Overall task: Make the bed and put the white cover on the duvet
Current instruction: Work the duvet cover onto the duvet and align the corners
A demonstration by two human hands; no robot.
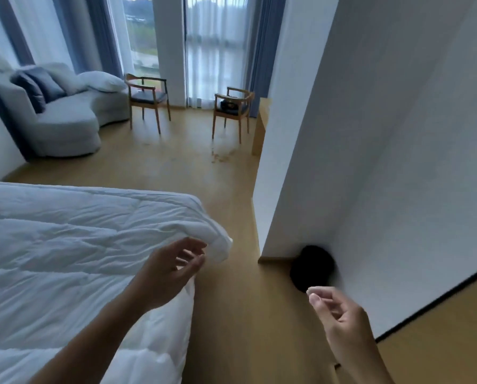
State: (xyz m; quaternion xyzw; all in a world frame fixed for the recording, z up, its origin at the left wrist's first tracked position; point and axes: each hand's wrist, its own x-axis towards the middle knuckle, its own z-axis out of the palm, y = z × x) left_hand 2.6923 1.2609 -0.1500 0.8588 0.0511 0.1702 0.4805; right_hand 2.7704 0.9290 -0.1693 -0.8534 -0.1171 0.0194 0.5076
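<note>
A white quilted duvet (73,245) lies spread over the bed on the left, its near right corner (218,245) lifted and folded off the bed's edge. My left hand (170,273) hovers just beside that corner with fingers spread and relaxed, holding nothing. My right hand (337,314) is out over the floor to the right, away from the bed, fingers loosely curled and empty. No separate white cover can be told apart from the duvet.
A white wall (356,162) stands close on the right, leaving a narrow strip of wooden floor (231,314) beside the bed. A round black object (312,268) sits at the wall's foot. Farther off are a grey sofa (62,126) with pillows, two wooden chairs (148,98), and curtained windows.
</note>
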